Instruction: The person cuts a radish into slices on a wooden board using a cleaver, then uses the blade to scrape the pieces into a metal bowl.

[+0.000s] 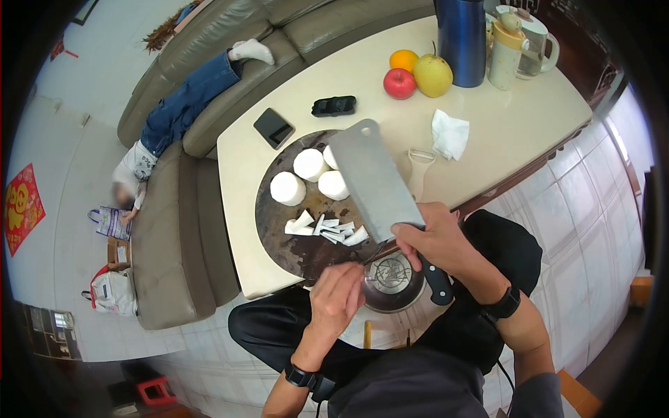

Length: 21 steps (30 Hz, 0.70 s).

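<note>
My right hand [442, 239] grips a broad cleaver [373, 177] near its black handle, the grey blade raised over the right side of a round dark cutting board [275, 226]. My left hand [334, 303] is just off the board's near edge. Its fingers are pressed together, and whatever they may hold is too small to make out. On the board stand several thick white radish pieces [288, 189], partly hidden by the blade at the right. In front of them lies a loose pile of white radish strips [334, 231].
Beyond the board are a phone [274, 128], a black case [334, 106], fruit [433, 75] and a blue flask [460, 42]. At right lie a peeler [420, 167] and white tissue [450, 134]. A metal bowl [395, 304] sits below the table edge. Another person [185, 108] is on the sofa.
</note>
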### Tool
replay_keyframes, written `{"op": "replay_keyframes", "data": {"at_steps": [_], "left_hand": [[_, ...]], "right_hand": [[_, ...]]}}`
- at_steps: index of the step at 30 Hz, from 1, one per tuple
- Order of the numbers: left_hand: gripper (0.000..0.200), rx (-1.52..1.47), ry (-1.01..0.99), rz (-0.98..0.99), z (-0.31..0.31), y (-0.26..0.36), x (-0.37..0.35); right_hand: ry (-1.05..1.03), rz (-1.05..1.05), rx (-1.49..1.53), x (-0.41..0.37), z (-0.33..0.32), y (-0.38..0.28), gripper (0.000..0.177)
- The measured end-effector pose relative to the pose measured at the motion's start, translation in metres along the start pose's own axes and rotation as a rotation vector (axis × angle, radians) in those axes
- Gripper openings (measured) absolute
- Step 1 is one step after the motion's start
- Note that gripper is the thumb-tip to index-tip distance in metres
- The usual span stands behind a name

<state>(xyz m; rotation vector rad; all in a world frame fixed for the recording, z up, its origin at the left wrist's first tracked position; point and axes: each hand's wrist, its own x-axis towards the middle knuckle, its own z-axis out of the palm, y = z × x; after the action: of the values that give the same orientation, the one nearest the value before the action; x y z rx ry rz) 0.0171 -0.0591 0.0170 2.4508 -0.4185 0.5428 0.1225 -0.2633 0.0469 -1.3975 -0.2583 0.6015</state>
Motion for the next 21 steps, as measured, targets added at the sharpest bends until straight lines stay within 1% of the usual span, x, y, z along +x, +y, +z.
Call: {"op": "replay_keyframes", "data": {"at_steps": [1,2,4,6,8,10,12,13,15,16,18,19,21], "left_hand": [[0.023,0.006,0.013,-0.02,0.0,-0.002,0.009],[0.023,0.007,0.021,-0.021,0.001,-0.005,0.018],[0.028,0.094,0.017,-0.056,0.005,-0.01,0.033],[0.031,0.103,-0.007,-0.031,0.01,-0.016,0.041],[0.033,0.167,-0.11,-0.006,0.013,-0.018,0.046],[0.033,0.182,-0.129,-0.018,0.014,-0.016,0.049],[0.031,0.213,-0.179,0.019,0.011,-0.016,0.052],[0.031,0.213,-0.176,0.018,0.009,-0.016,0.053],[0.029,0.16,-0.275,0.043,0.003,-0.016,0.054],[0.029,0.16,-0.273,0.041,0.001,-0.017,0.053],[0.031,0.189,-0.247,0.159,-0.004,-0.019,0.047],[0.031,0.189,-0.248,0.158,-0.007,-0.022,0.043],[0.034,0.198,-0.171,0.132,-0.011,-0.03,0.033]], "right_hand": [[0.034,-0.001,0.021,-0.001,-0.002,0.001,0.019],[0.07,-0.002,0.041,-0.001,-0.005,0.001,0.018],[0.064,-0.017,0.054,-0.001,-0.007,0.001,0.017],[0.082,-0.018,0.056,-0.002,-0.008,0.0,0.016],[0.077,-0.012,0.053,-0.002,-0.007,0.0,0.016],[0.072,-0.006,0.051,-0.002,-0.007,0.001,0.017],[0.053,-0.004,0.044,-0.002,-0.006,0.002,0.017],[0.051,-0.005,0.041,-0.002,-0.005,0.001,0.017],[0.059,0.011,-0.004,-0.002,-0.004,0.001,0.019],[0.058,0.011,-0.005,-0.002,-0.004,0.001,0.019],[0.064,0.014,0.006,-0.001,-0.003,0.002,0.02],[0.063,0.015,0.006,-0.001,-0.001,0.002,0.02],[0.064,0.015,0.011,-0.001,0.001,-0.001,0.021]]}}
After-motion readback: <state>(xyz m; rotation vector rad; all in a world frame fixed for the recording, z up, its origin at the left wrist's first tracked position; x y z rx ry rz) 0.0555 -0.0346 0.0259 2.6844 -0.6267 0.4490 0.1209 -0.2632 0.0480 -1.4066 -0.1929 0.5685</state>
